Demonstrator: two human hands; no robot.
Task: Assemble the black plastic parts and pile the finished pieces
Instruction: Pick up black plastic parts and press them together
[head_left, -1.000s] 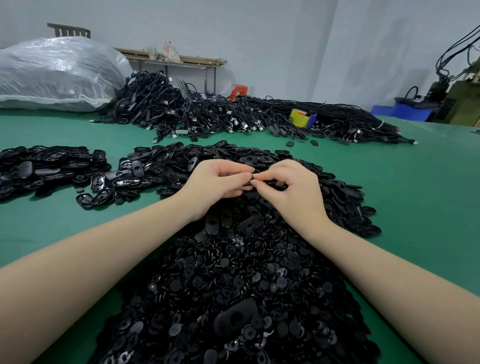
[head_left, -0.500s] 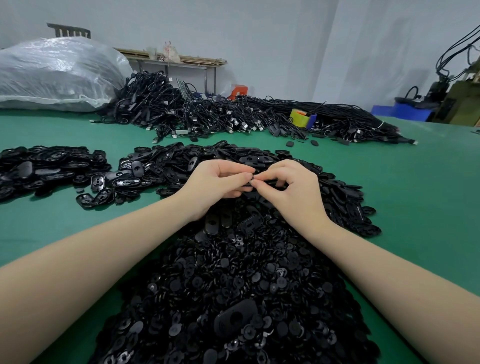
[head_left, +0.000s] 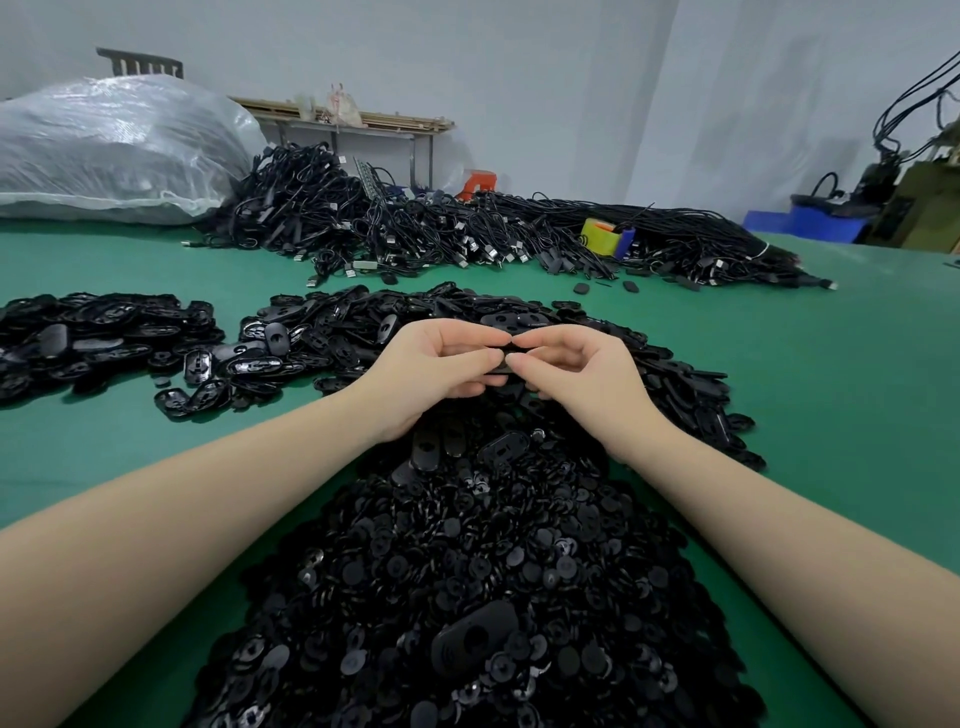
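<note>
Black oval plastic part (head_left: 503, 362), pinched between left hand (head_left: 441, 364) and right hand (head_left: 571, 371), now raised slightly; fitting under way.

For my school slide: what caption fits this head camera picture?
Two hands, left hand and right hand, pinch a black plastic part above a pile of parts on a green table.

Three heaps of black plastic parts are seen: small round discs (head_left: 467, 571), oval shells (head_left: 415, 322) and a left pile (head_left: 93, 332). Pieces are too many to be counted. Two hands, one cable heap (head_left: 467, 234), one plastic sack (head_left: 114, 150).
</note>
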